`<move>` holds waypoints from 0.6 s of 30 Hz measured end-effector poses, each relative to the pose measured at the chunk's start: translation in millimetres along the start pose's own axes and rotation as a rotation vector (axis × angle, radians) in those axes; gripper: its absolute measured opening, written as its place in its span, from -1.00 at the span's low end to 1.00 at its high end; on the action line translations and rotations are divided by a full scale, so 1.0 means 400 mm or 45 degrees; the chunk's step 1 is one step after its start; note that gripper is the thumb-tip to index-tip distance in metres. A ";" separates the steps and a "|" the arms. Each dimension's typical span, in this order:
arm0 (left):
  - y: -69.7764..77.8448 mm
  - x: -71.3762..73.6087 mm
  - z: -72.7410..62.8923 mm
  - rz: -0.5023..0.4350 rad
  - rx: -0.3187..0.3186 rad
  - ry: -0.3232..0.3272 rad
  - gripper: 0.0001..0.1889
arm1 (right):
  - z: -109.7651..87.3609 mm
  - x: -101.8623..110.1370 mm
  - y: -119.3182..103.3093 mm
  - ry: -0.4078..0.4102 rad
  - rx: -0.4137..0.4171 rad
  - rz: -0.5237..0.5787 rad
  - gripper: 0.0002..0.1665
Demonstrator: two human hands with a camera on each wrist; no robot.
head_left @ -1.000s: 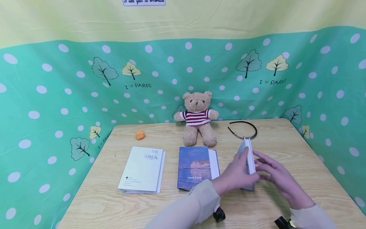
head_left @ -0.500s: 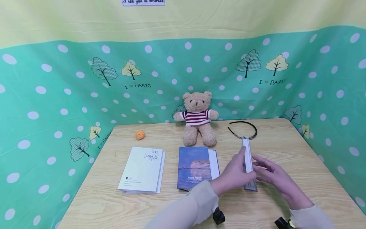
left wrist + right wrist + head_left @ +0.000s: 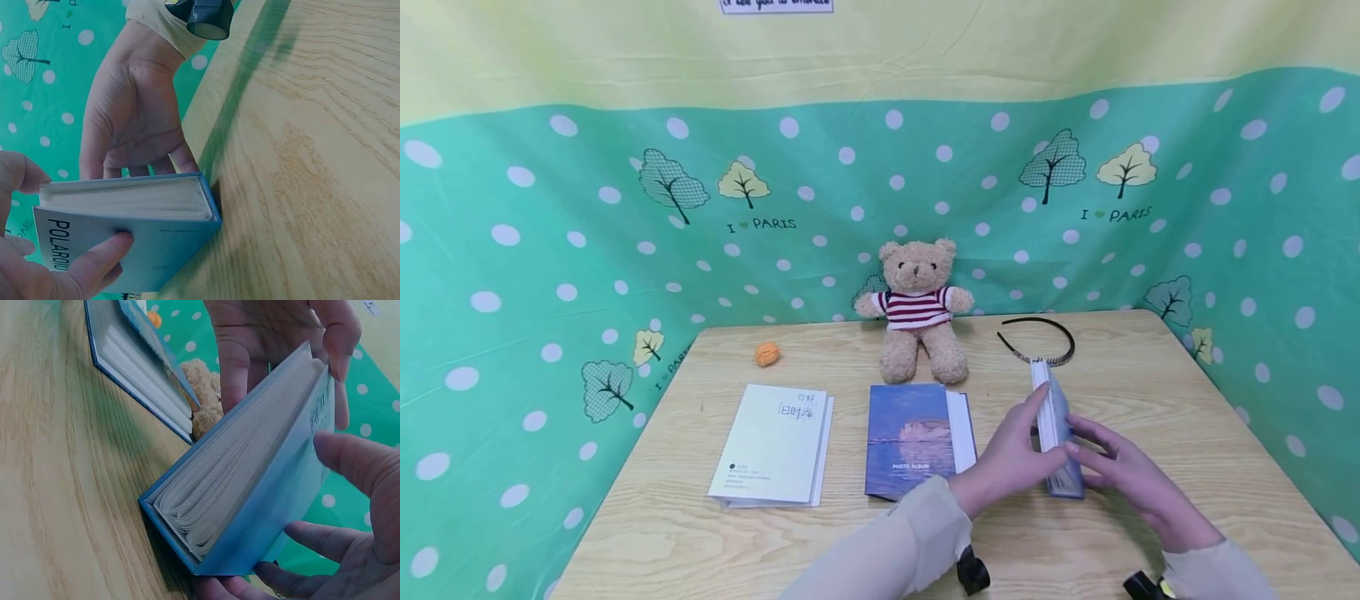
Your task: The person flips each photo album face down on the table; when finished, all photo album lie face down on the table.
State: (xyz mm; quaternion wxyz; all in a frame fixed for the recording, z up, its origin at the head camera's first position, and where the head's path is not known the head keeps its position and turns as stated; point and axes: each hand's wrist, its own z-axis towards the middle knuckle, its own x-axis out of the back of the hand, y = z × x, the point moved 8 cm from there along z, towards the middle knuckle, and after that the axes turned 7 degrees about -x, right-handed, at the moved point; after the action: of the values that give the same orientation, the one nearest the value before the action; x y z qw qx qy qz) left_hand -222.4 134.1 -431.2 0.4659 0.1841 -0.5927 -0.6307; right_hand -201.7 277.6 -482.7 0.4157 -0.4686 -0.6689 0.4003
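Observation:
A small blue-grey photo album point(image 3: 1055, 421) stands on edge near the table's right side. Its page edges show in both wrist views, and its cover point(image 3: 144, 250) reads "POLAROID" in the left wrist view. My left hand point(image 3: 1009, 454) grips it from the left, thumb on one cover and a finger at the far edge. Against the opposite cover, the fingertips of my right hand point(image 3: 1131, 483) rest with the fingers fairly straight. In the right wrist view, that hand's thumb and fingers point(image 3: 328, 540) are spread along the cover; a few fingers are partly hidden below the album's corner.
A blue photo album point(image 3: 910, 437) lies in the middle, and a white album point(image 3: 775, 446) lies farther left. Behind them sit a teddy bear point(image 3: 917, 312) in a striped shirt and a small orange object point(image 3: 767, 354). A black headband point(image 3: 1063, 333) lies just beyond the held album.
The held album has turned on its edge, so its right-hand cover now shows in the head view instead of its left one. Both hands stay about it; the other things have not moved.

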 end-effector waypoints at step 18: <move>-0.039 0.006 -0.006 -0.018 0.119 -0.003 -0.03 | -0.009 0.017 0.004 -0.007 0.081 -0.282 0.11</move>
State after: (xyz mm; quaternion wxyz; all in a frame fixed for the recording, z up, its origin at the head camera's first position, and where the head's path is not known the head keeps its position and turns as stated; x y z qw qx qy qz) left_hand -227.5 128.7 -445.4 0.4517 0.2090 -0.6206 -0.6059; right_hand -199.3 285.2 -481.6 0.4701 -0.3773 -0.7047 0.3743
